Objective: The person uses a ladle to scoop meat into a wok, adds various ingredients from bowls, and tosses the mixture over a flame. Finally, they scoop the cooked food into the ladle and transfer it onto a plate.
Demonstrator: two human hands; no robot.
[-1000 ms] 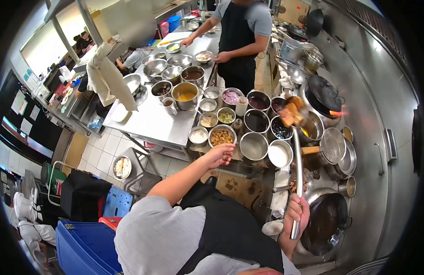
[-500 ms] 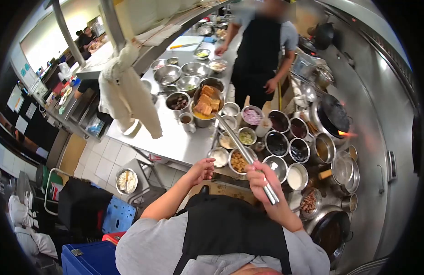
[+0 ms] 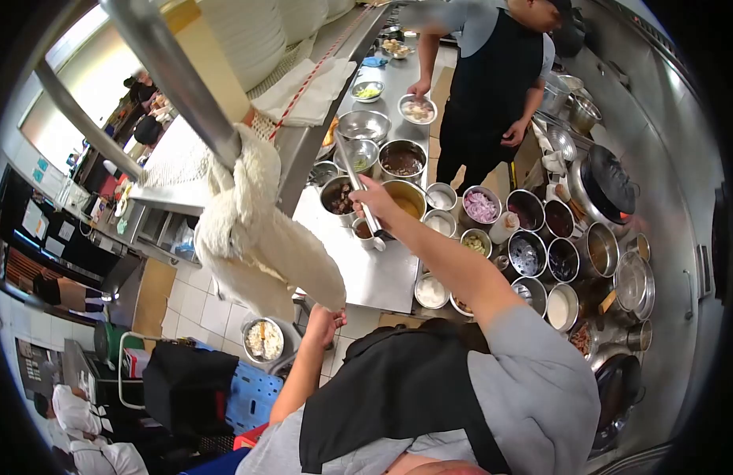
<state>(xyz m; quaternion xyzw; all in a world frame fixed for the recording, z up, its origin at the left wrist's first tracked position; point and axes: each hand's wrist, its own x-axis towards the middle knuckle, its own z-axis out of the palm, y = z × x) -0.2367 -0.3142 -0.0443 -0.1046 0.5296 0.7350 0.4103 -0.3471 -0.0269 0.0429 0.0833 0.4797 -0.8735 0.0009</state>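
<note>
My right hand (image 3: 372,204) is wrapped round the long metal handle of a ladle (image 3: 353,170). The handle slants up and away over the pots, and its far end is mostly hidden by the shelf edge, where some orange-brown food (image 3: 331,133) shows. Under my right hand stand a pot of yellow-orange liquid (image 3: 406,199), a pot of dark chunks (image 3: 337,195) and a small cup (image 3: 365,229). My left hand (image 3: 325,324) holds nothing, its fingers loosely apart, just below the hanging white cloth (image 3: 263,237).
A co-worker in a black apron (image 3: 485,87) stands across the counter, one hand at a bowl of pale food (image 3: 418,109). Several sauce pots and a pot of chopped onion (image 3: 480,206) crowd the right side. A metal post (image 3: 172,75) and shelf stand at left.
The ladle with its brown pieces has moved away and left, off the yellow-orange pot towards the shelf. My view has shifted left. The co-worker's hand is now at a bowl.
</note>
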